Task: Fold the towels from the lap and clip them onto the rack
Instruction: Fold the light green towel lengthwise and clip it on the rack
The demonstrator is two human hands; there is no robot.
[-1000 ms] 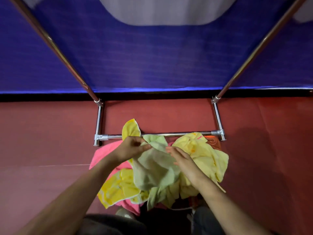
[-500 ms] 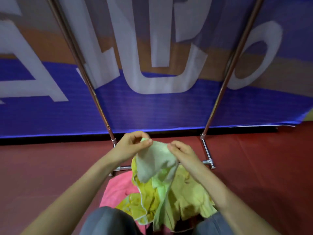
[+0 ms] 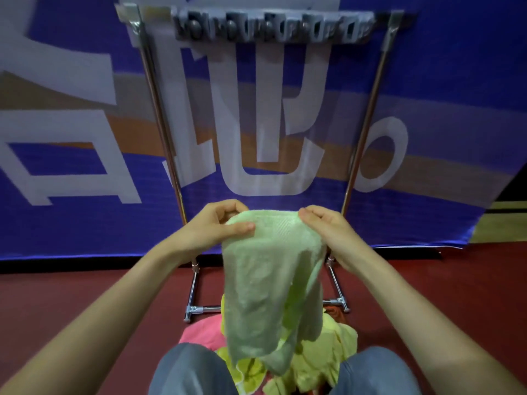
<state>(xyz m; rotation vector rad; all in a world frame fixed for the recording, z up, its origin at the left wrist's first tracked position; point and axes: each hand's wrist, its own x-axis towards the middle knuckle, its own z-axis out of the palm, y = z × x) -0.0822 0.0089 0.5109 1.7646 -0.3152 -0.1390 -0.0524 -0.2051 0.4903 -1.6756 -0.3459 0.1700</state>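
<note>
my hands: 2 (left hand point(image 3: 212, 225), right hand point(image 3: 328, 226))
green towel point(image 3: 265, 280) held up: 1
rack point(image 3: 368, 132): 1
clips point(image 3: 271, 27): blurred, can't count
towels on my lap point(image 3: 322, 354): bunched, no clear count

A blue banner point(image 3: 85, 223) fills the frame from nine to three o'clock, printed with large white letters point(image 3: 248, 124) and a tan-orange band point(image 3: 57, 126) (the lettering cannot be read whole). Below it lies a dark red floor point(image 3: 71, 295). At three o'clock, past the banner's edge, shows a yellowish strip point(image 3: 507, 226).
</note>
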